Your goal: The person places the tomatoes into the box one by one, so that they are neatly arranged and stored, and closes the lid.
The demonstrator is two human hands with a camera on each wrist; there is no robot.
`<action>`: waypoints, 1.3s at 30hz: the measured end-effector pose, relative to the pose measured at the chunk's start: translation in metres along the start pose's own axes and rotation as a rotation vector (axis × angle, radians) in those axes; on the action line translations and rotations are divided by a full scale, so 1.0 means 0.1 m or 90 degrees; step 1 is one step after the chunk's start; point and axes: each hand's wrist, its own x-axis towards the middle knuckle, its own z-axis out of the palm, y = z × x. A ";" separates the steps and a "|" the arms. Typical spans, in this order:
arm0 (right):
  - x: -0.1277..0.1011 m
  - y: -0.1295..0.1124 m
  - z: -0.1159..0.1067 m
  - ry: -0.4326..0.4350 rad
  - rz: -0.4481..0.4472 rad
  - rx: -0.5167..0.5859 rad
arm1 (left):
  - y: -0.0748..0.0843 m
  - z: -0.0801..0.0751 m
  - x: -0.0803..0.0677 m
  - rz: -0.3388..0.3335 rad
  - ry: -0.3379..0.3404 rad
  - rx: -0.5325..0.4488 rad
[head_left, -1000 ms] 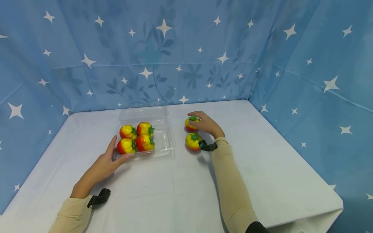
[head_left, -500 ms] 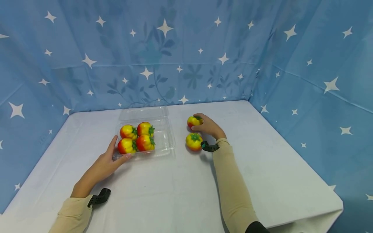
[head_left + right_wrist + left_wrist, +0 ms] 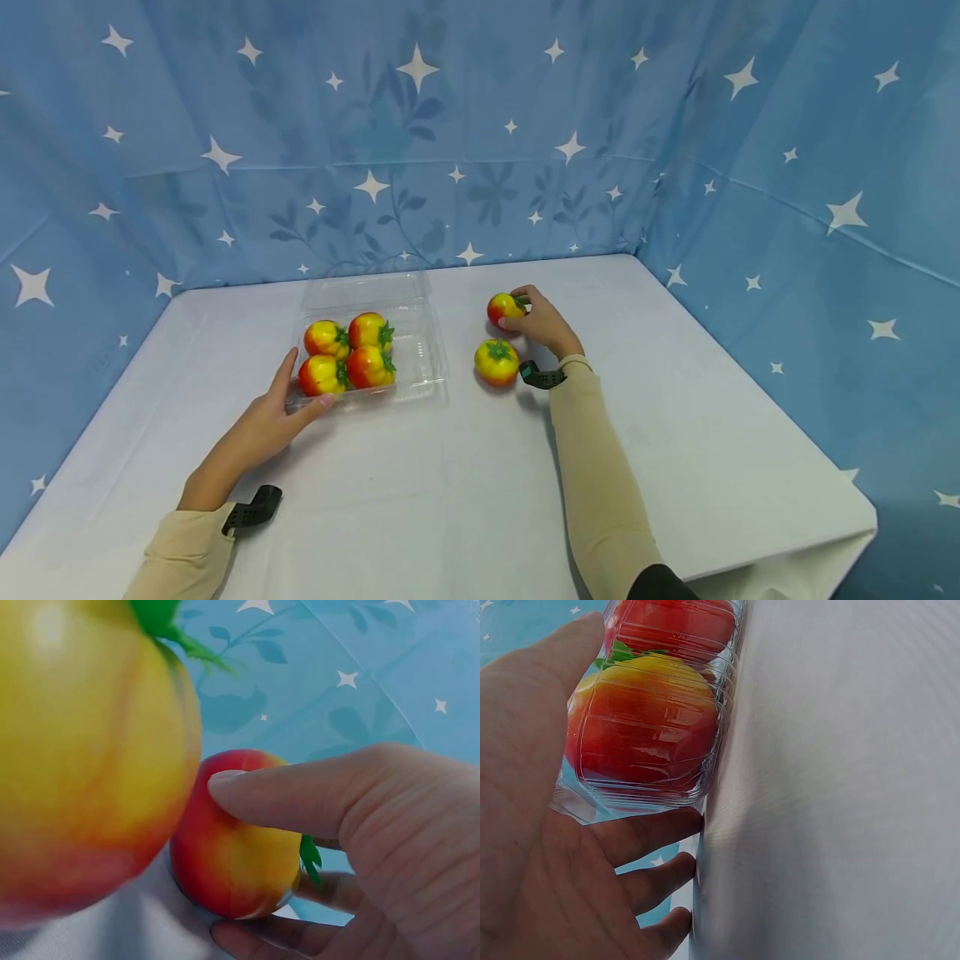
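Note:
My right hand (image 3: 546,323) grips a red-and-yellow fruit with a green leafy top (image 3: 505,309), thumb on its near side and fingers behind. In the right wrist view, the held fruit (image 3: 238,847) lies tipped, its leaves toward the palm. A second such fruit (image 3: 496,363) stands leaf-up just in front, close to the wrist. At left, several similar fruits (image 3: 369,367) lie on their sides in a clear plastic clamshell box (image 3: 420,350). My left hand (image 3: 262,429) rests with spread fingers at the box's near left corner. In the left wrist view, its thumb and fingers (image 3: 664,832) frame that corner.
The box's clear lid (image 3: 366,287) is folded back behind it on the white-covered table (image 3: 420,500). A blue starry curtain (image 3: 480,150) hangs along the back and sides. The right part of the box shows bare floor beside the fruits.
My right hand has closed round the farther fruit and turned it onto its side, shifting it slightly right and back. My left hand and the box have stayed in place.

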 end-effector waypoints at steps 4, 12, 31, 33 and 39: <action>-0.02 -0.06 -0.02 0.006 0.000 0.036 | -0.01 0.00 -0.01 0.005 0.003 -0.001; -0.06 -0.38 -0.04 -0.024 -0.113 0.154 | -0.03 0.01 0.01 0.007 0.006 0.000; -0.16 -0.97 0.42 -0.129 -0.216 0.276 | -0.03 0.00 0.04 0.001 0.010 -0.011; -0.15 -0.99 0.49 -0.124 -0.211 0.272 | -0.03 -0.01 0.05 0.004 0.012 -0.013; -0.13 -1.03 0.70 -0.107 -0.164 0.226 | -0.04 -0.01 0.05 0.005 0.012 -0.016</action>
